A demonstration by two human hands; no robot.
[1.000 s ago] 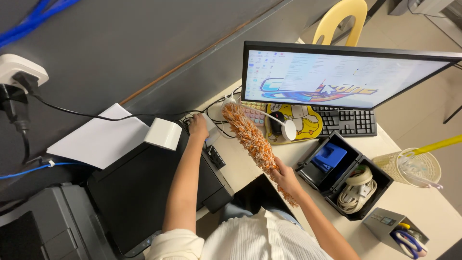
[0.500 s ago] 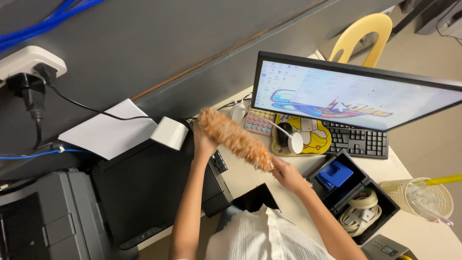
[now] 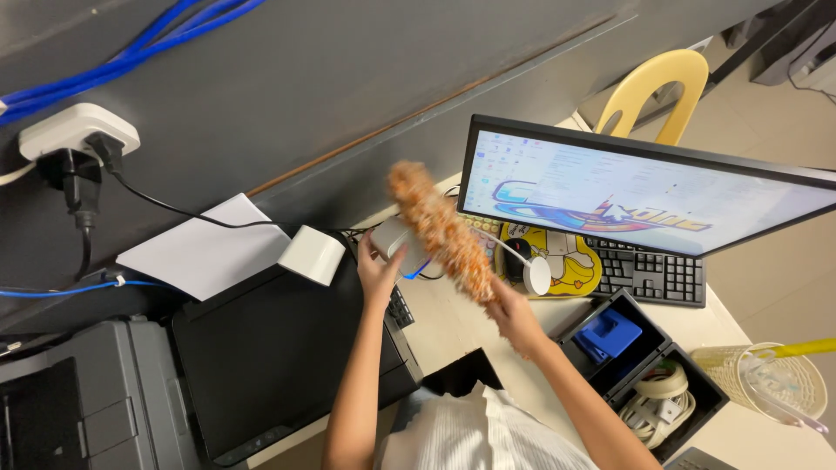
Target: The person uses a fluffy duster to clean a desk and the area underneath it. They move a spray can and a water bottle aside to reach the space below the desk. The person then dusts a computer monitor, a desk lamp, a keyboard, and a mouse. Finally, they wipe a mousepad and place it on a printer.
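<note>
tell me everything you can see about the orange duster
The duster is a long, fluffy brush of orange and white fibres, soft and shaggy like microfibre. Its handle end is hidden in the right hand, which grips it. It slants up and away to the left, tip raised off the desk near the monitor's left edge. It crosses in front of the small white device that the left hand holds; contact there is unclear.

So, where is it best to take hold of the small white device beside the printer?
Grip the white device across its rounded sides, coming from the printer side as the left hand does; the duster and cables crowd its other side.
</note>
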